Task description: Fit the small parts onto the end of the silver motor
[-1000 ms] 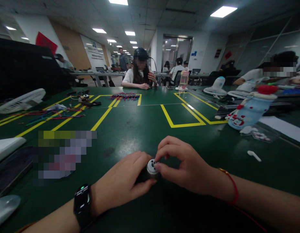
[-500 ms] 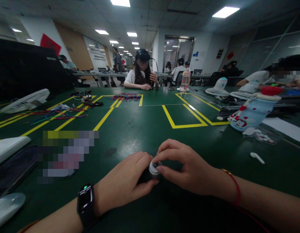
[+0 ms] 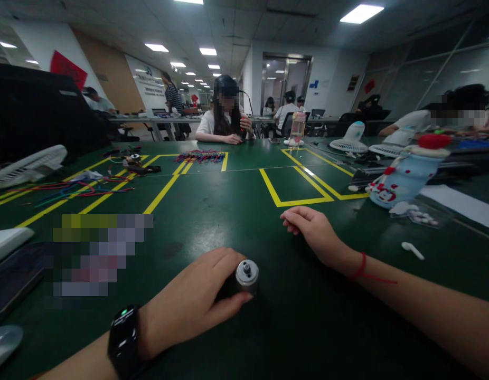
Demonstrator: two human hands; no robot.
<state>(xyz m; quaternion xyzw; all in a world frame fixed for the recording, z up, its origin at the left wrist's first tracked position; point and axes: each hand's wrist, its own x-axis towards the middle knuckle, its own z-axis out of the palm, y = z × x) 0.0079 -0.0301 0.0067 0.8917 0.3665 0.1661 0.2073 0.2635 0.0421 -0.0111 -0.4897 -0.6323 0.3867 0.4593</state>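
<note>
a big room with a long dark green table (image 3: 236,211) marked in yellow tape lines (image 3: 295,200).
we see our left hand (image 3: 197,301) wrapped around a small round silver metal motor (image 3: 246,274), held low on the table near us. our right hand (image 3: 311,229) is off it, fingers loosely curled, holding nothing, resting further out. the motor's little middle pin is bare, so we think more work is left.
</note>
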